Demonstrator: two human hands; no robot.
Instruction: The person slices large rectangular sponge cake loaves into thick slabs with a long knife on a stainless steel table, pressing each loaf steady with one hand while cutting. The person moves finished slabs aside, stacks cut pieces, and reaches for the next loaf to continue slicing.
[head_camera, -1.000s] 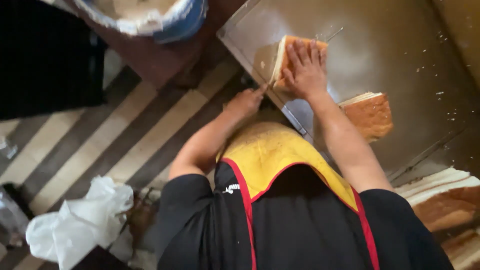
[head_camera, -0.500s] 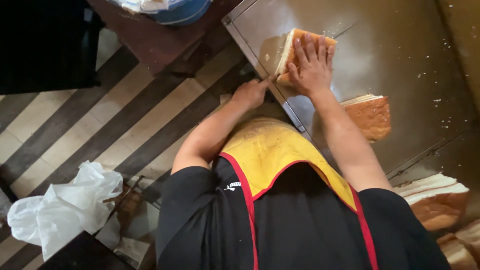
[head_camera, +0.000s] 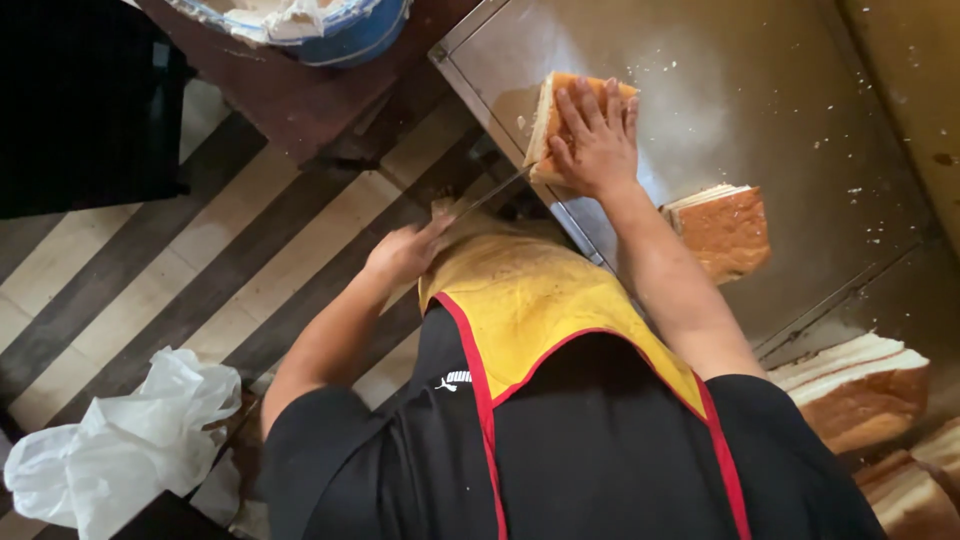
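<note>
My right hand (head_camera: 595, 140) lies flat, fingers spread, on top of a golden-crusted bread loaf (head_camera: 543, 112) at the near edge of a metal worktop (head_camera: 780, 80). My left hand (head_camera: 405, 250) is closed on the handle of a long knife (head_camera: 492, 192). Its blade runs up to the loaf's near end, at the worktop edge. I wear a black shirt and a yellow apron with red trim (head_camera: 530, 310).
A partly sliced loaf (head_camera: 725, 230) lies right of my forearm. More loaves (head_camera: 860, 390) sit at the lower right. A blue tub (head_camera: 340, 30) stands on a brown wooden table (head_camera: 270, 95). A white plastic bag (head_camera: 130, 440) lies on the striped floor (head_camera: 150, 270).
My left hand has drawn back from the loaf toward my body with the knife. My right hand stays pressed on the loaf. The view has shifted slightly.
</note>
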